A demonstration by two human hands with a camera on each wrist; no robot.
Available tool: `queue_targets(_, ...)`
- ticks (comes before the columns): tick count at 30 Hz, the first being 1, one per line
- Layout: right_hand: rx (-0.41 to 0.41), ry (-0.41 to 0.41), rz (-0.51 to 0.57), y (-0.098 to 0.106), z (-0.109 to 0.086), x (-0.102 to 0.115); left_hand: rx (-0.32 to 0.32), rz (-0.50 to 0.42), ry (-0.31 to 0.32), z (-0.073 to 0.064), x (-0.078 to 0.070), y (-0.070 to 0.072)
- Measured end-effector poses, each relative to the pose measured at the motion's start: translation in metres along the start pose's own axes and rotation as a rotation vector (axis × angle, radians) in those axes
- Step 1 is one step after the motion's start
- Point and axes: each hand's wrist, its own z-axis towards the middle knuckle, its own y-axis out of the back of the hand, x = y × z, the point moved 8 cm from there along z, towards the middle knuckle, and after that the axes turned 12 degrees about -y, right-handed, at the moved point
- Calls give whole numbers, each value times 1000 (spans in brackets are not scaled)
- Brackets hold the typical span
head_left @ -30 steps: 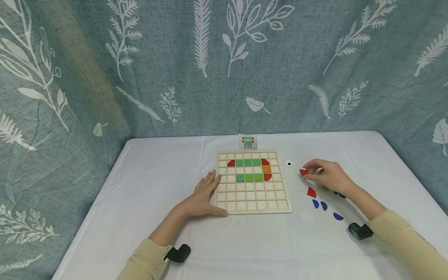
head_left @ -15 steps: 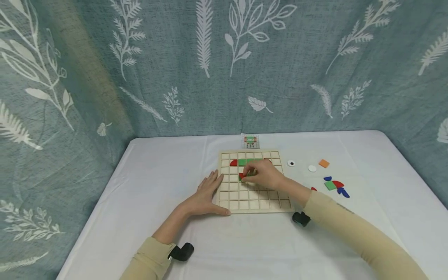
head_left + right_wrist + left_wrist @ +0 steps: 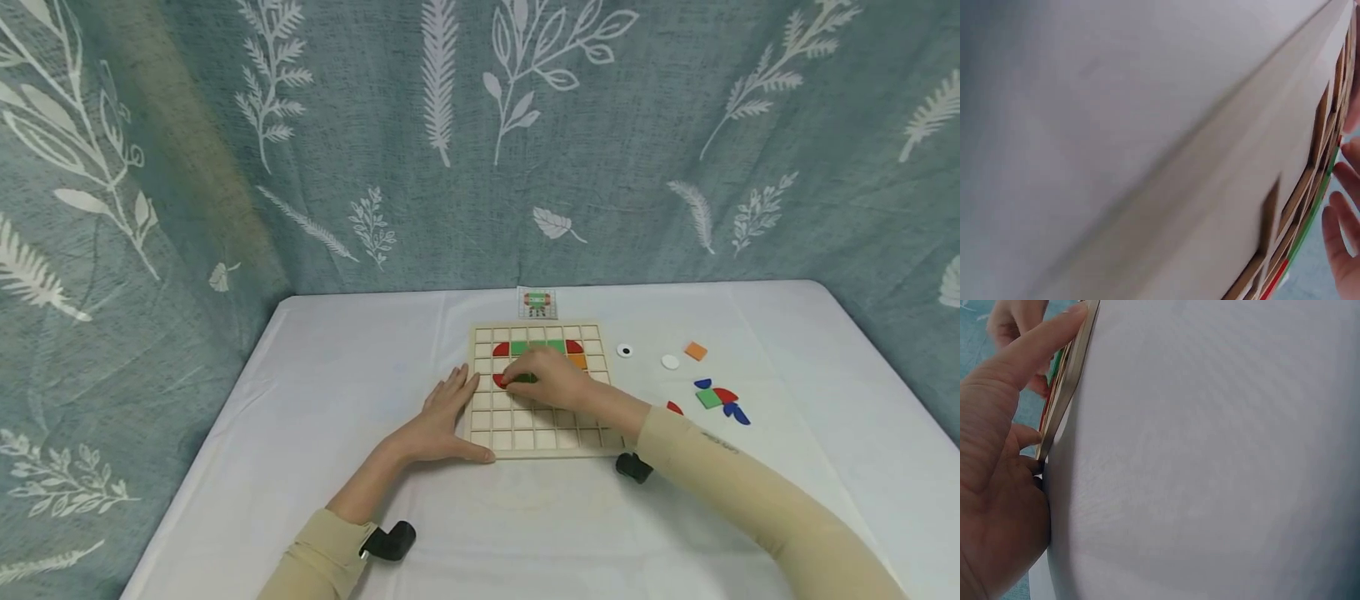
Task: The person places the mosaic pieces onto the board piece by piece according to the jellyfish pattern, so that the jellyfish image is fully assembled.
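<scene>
The wooden grid board [image 3: 501, 420] lies on the white table. My left hand [image 3: 442, 423] rests against its left edge, fingers spread and thumb on the lower left corner. My right hand [image 3: 551, 379] reaches over the board; thumb and forefinger pinch a red quarter-circle tile [image 3: 498, 382] at the left end of the lower green row. That row is mostly hidden under the hand. Above it, green tiles [image 3: 537, 346] run between a red tile [image 3: 501, 350] and another red tile [image 3: 574, 347]. An orange square tile [image 3: 577, 361] sits below the right one.
A small pattern card [image 3: 537, 302] lies behind the board. To the right are an eye disc [image 3: 624, 351], a white disc [image 3: 670, 362], a loose orange square [image 3: 696, 351], a green square [image 3: 708, 399], a red quarter-circle [image 3: 724, 395] and blue half-circles [image 3: 741, 414].
My right hand has carried the red quarter-circle tile from the table at the right over to the board, then left to the end of the lower row. The left hand stays at the board's edge.
</scene>
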Motion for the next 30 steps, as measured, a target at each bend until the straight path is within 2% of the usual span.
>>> queue_targets(4, -38, -55, 76, 14, -16, -13, -11, 2, -2, 1, 0, 0)
queue_targets(8, -122, -151, 141, 37, -39, -41, -13, 2, 9, 1, 1, 0)
queue_targets(13, -218, -369, 99, 67, -75, -91, -17, 4, 15, -1, 1, 2)
queue_targets(17, -220, -508, 41, 80, -90, -123, -23, 1, 13, -3, 0, 4)
queue_targets(20, -180, -531, 27, 82, -91, -136, -26, -1, 8, -3, 1, 4)
queue_targets(24, -124, -473, 53, 80, -87, -139, -23, -2, -1, -1, 1, 2)
queue_targets(30, -129, -409, 40, 79, -85, -135, -17, 1, 10, 1, 0, 1)
